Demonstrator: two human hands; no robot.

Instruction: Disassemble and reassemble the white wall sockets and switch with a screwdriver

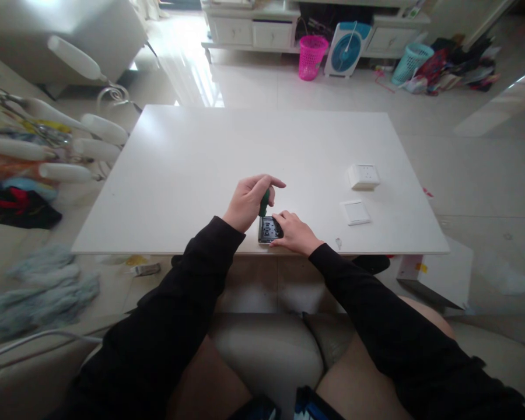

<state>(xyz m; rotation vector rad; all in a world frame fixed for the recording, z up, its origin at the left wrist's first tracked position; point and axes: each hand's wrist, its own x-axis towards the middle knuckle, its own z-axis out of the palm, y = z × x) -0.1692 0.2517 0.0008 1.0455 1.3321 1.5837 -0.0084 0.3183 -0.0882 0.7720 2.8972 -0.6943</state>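
My left hand (252, 201) is closed round a green handle (265, 202), which looks like a screwdriver's. Its lower end points down at the far edge of a small square panel (268, 230) with a black, slotted inner face. Whether the tip touches the panel cannot be made out. My right hand (294, 232) grips the panel's right side, thumb at the near edge and fingers at the far edge. The panel lies flat near the front edge of the white table (192, 175).
Right of my hands are a white box-like socket unit (364, 177), a flat white square plate (356, 213) and a small clear packet (338, 242). A lamp with white shades (105, 128) stands by the table's left edge. Beyond are a pink basket (312, 57) and a blue fan (348, 49).
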